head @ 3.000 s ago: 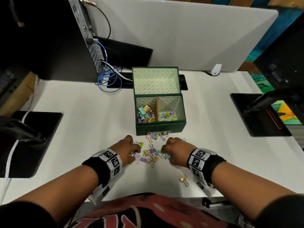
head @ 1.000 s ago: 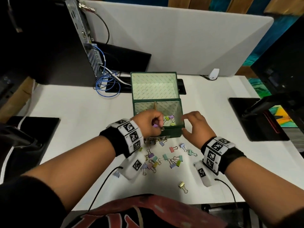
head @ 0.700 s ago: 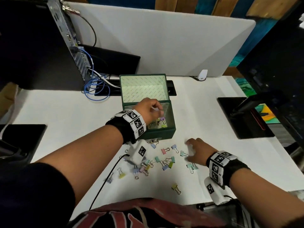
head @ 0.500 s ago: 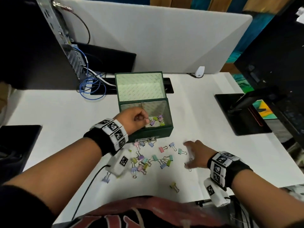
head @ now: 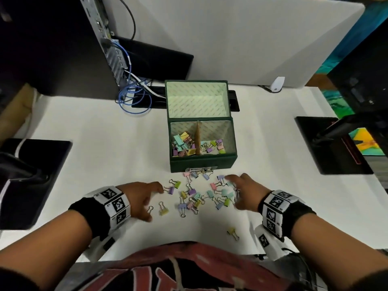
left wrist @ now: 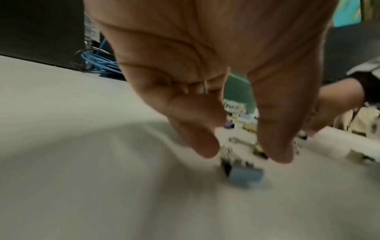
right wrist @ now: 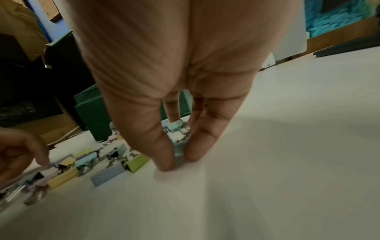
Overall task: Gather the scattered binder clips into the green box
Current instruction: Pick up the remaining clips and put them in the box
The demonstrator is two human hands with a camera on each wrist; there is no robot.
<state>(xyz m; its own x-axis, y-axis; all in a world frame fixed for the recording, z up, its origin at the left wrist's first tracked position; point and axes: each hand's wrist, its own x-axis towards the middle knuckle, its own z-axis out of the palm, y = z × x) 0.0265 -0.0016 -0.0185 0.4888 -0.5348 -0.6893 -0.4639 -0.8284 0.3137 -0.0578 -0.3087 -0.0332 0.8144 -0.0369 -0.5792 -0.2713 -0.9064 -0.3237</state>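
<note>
Office workstation: white desk (head: pixel 84 127), grey partition screen (head: pixel 231 38), computer tower (head: pixel 63 45), blue network cables (head: pixel 134 97), monitor stands (head: pixel 327 143).

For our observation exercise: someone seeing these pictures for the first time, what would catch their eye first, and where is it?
Most striking is the scatter of pastel binder clips on the white table, just in front of the open green box, which already holds more clips either side of a divider. The left hand and right hand flank that pile, fingers down among the clips. One yellow clip lies apart, nearer the person.
</note>
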